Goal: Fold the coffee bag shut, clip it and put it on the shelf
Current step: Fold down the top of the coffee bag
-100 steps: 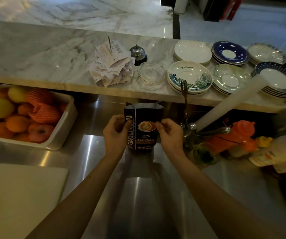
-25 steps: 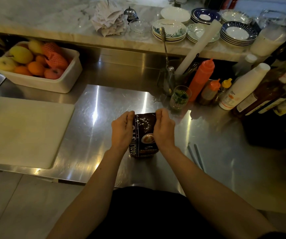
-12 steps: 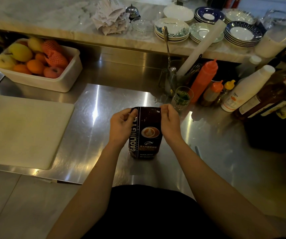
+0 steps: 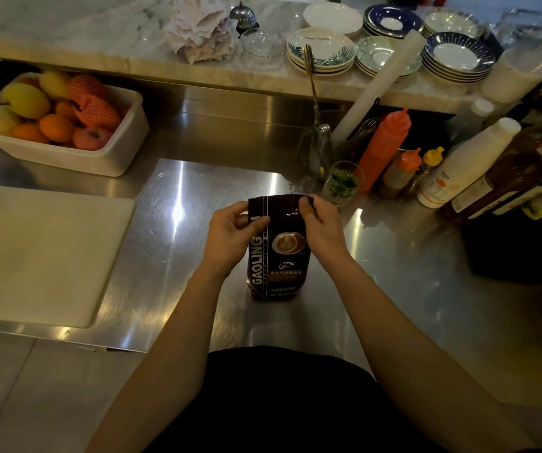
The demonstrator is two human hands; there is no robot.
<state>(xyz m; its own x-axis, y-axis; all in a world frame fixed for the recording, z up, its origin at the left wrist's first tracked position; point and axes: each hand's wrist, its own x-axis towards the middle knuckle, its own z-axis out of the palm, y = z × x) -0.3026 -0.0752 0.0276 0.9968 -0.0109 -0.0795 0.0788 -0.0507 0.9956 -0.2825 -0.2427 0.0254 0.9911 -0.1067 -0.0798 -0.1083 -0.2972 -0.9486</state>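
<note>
A dark coffee bag (image 4: 279,253) with a latte picture and white lettering stands upright on the steel counter (image 4: 181,256), just in front of me. My left hand (image 4: 230,237) pinches its upper left edge. My right hand (image 4: 320,228) pinches the upper right corner, fingers curled over the top. The bag's top looks flattened and level between my hands. No clip shows anywhere in view.
A white cutting board (image 4: 40,253) lies to the left, a white tub of fruit (image 4: 60,122) behind it. A glass (image 4: 341,183), squeeze bottles (image 4: 384,148) and dark bottles (image 4: 508,178) crowd the right. Stacked plates (image 4: 322,52) sit on the marble ledge (image 4: 67,37).
The bag came down from near the ledge onto the counter. Within the last second my hands moved from its sides up to its top corners, and the bag stands taller.
</note>
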